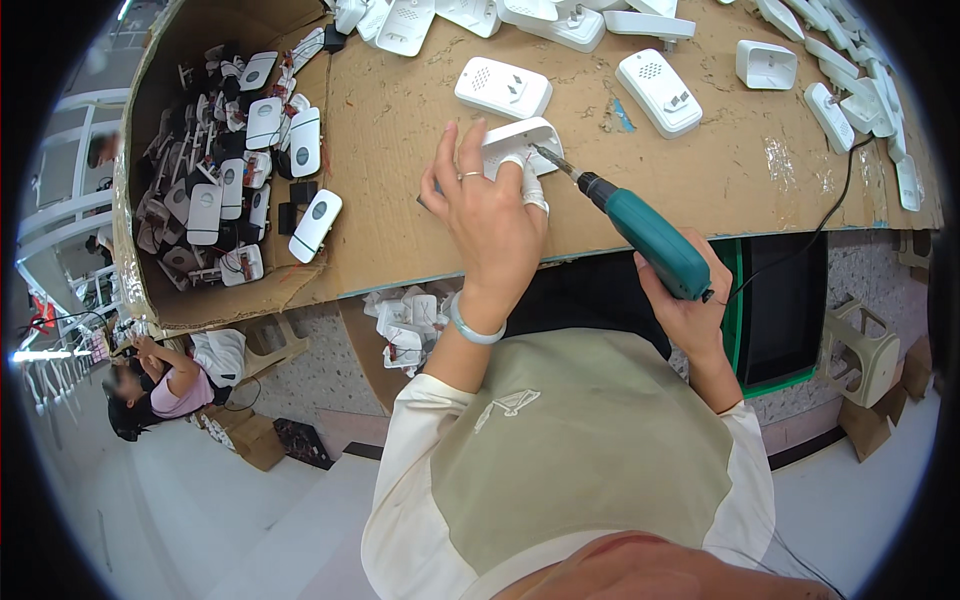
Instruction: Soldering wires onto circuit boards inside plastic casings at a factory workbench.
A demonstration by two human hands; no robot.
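A white plastic housing (541,131) lies hollow side up on the cardboard-covered table, held down by my left hand (490,225). Tape or white finger covers wrap some of its fingertips, which press inside the housing. My right hand (693,318) grips a green corded electric screwdriver (655,240) by its rear end. The metal bit points up and left, its tip at the housing's inside beside my left fingers. Whether it touches a screw is too small to tell. Just beyond lies another white housing (503,88) with plug prongs upward, and one more (660,93) sits to the right.
A cardboard box (225,312) at the left holds many white units with wires. More white housings (574,30) crowd the far edge and far right. A black cord (848,190) runs across the right side. Below the table are a stool (858,350) and a black-green crate (785,310).
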